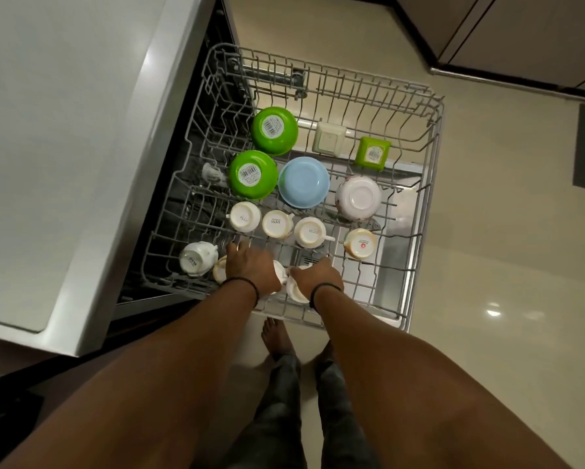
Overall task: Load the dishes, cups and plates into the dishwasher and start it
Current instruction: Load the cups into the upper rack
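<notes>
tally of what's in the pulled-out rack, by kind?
Round bowls: 4, two green, one blue, one white
Square containers: 2, cream, green
Cups in clear view: 5
Cups under the hands: at least 2, partly hidden
Total: at least 13

Two green bowls [274, 130], one pale-blue bowl [304, 181], grey wire rack [429, 184].

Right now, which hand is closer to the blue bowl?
Right. The right hand sits just below the blue bowl; the left hand is below and farther off to the left.
</notes>
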{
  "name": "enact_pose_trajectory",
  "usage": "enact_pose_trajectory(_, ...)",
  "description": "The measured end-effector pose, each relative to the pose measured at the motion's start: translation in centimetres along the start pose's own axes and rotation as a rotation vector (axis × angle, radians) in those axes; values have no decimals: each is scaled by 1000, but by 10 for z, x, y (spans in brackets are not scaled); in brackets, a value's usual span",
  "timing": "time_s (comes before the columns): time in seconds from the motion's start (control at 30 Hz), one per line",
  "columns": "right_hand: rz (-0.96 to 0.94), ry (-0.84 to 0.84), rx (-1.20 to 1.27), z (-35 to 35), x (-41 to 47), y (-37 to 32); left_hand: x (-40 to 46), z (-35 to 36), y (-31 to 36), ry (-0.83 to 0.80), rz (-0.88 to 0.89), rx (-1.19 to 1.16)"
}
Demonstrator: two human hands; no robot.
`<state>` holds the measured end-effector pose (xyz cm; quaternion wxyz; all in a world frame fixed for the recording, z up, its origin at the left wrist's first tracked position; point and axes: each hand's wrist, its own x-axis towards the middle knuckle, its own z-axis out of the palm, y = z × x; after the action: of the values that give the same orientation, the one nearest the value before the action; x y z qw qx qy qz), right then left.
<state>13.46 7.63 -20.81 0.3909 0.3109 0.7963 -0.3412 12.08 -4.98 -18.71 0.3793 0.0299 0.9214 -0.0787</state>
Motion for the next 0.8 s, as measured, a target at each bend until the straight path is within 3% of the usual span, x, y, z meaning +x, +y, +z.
enact_pose_trajectory(0.27,-24,-39,-65,-5,2,0,8,6,1,-49,31,140)
enact_pose_trajectory(0.67,-52,-12,-79,-13,-6,6,-4,4,-16,44,22,38)
enact_pose_trajectory(0.8,-156,50,-195,-39,-24,0,-15,-14,-20,139,-9,-63)
